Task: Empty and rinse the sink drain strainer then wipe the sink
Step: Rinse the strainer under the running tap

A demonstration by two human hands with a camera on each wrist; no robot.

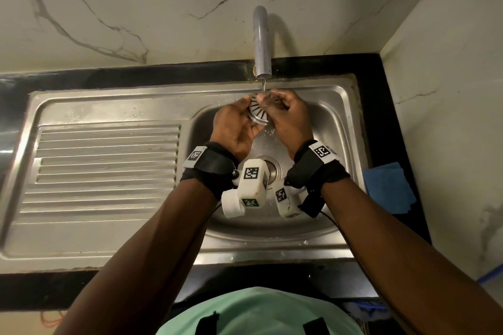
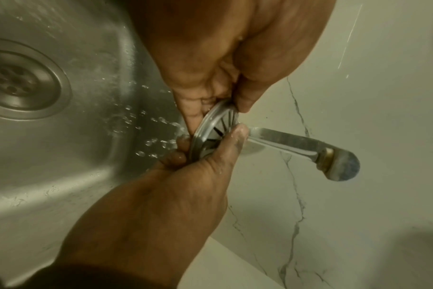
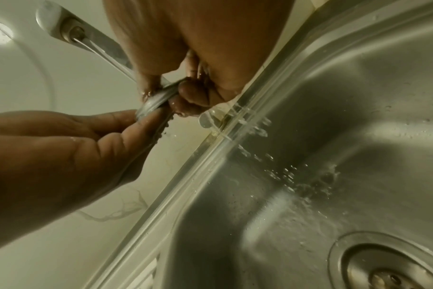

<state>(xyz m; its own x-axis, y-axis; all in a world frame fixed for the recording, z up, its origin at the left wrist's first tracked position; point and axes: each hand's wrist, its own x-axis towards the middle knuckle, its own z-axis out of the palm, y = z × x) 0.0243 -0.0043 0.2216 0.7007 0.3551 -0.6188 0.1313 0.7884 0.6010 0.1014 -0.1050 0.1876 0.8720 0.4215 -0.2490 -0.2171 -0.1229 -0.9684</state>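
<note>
A round metal drain strainer [image 1: 256, 111] with radial slots is held tilted under the tap [image 1: 261, 43], and a thin stream of water runs onto it. My left hand [image 1: 234, 124] grips its left rim, thumb on the slotted face and fingers behind. My right hand [image 1: 289, 116] pinches the right rim, thumb across the face. In the left wrist view the strainer [image 2: 210, 133] shows edge-on between my left hand [image 2: 223, 48] and right hand [image 2: 185, 185]. The right wrist view shows the wet rim [image 3: 156, 99] between my right hand [image 3: 210, 39] and left hand [image 3: 62, 146]. Water drips into the steel sink [image 1: 337, 128].
The open drain hole [image 1: 273, 168] lies in the basin floor below my wrists. A ribbed drainboard [image 1: 106, 166] fills the sink's left half. A folded blue cloth [image 1: 388, 187] lies on the black counter at the right. Marble wall tiles rise behind and on the right.
</note>
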